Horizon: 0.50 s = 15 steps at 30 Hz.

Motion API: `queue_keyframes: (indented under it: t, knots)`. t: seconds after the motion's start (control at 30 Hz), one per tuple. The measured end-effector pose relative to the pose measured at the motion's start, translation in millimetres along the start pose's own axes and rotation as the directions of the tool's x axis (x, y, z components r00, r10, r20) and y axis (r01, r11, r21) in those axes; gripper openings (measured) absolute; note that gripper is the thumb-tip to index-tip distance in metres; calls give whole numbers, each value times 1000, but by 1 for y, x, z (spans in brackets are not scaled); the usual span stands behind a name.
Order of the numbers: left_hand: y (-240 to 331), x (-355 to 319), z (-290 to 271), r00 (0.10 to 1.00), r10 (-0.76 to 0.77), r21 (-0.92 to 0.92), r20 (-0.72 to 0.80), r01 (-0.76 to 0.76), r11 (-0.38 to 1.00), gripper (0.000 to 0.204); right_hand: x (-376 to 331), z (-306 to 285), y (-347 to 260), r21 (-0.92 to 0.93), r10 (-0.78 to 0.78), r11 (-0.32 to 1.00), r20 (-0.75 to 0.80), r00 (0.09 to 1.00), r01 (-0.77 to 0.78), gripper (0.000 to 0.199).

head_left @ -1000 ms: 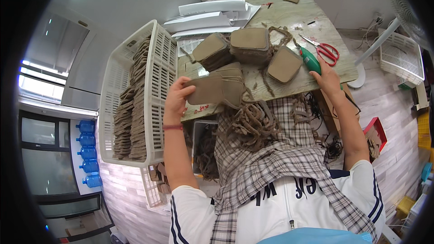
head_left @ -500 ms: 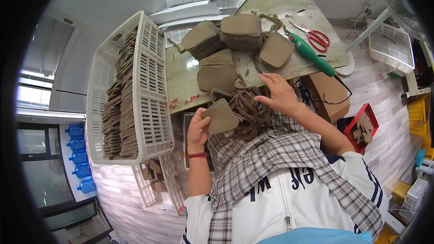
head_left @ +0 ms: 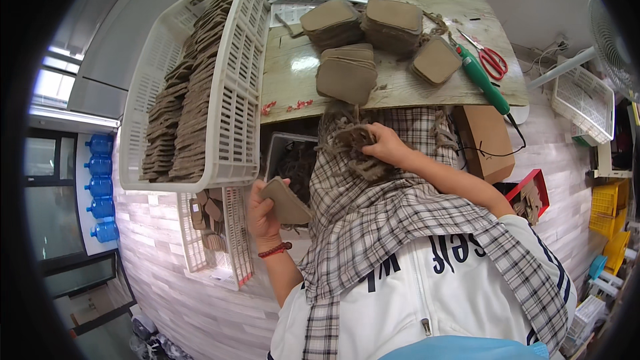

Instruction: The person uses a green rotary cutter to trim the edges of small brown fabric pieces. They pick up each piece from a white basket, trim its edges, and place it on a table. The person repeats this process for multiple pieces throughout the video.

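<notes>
The left hand (head_left: pixel 262 210) grips a flat, round-cornered brown pad (head_left: pixel 287 200) by its side, off the table's (head_left: pixel 293 83) near-left corner, seemingly leaving its matte face free; the right hand (head_left: pixel 388 148) clutches shaggy, fibrous strips (head_left: pixel 353 150) over the lap. Near the table's near edge sits a fanned pad stack (head_left: pixel 346 77), probably for easy reach, while a smooth green tool (head_left: pixel 483 83) lies toward the near-right corner.

Remotely, I make out a tan pad (head_left: pixel 288 201), grey-brown scraps (head_left: pixel 353 139), black-and-white checked apron (head_left: pixel 383 220), green tool (head_left: pixel 483 81), red-handled scissors (head_left: pixel 483 51), white crate (head_left: pixel 211 179).
</notes>
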<state>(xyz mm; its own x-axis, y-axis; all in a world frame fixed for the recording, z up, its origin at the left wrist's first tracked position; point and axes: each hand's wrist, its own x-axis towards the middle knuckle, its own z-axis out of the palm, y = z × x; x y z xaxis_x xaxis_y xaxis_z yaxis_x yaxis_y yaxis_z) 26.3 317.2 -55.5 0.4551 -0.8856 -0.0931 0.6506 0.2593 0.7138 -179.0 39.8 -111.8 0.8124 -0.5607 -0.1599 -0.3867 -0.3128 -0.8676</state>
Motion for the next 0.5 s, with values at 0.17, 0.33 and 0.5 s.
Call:
queue_keyframes:
  t: [0.17,0.33,0.5]
  knots:
    - [35,-22,8,958,282,117,-55,-275,954,30,26,24,-67,24,-178,984,213,961,177,40]
    - [67,-30,18,927,371,158,-51,-360,920,28,68,81,-125,-8,-248,963,371,895,271,51]
    - [65,-19,26,898,411,127,-156,-395,910,29,69,84,-138,-339,-189,883,373,908,323,80]
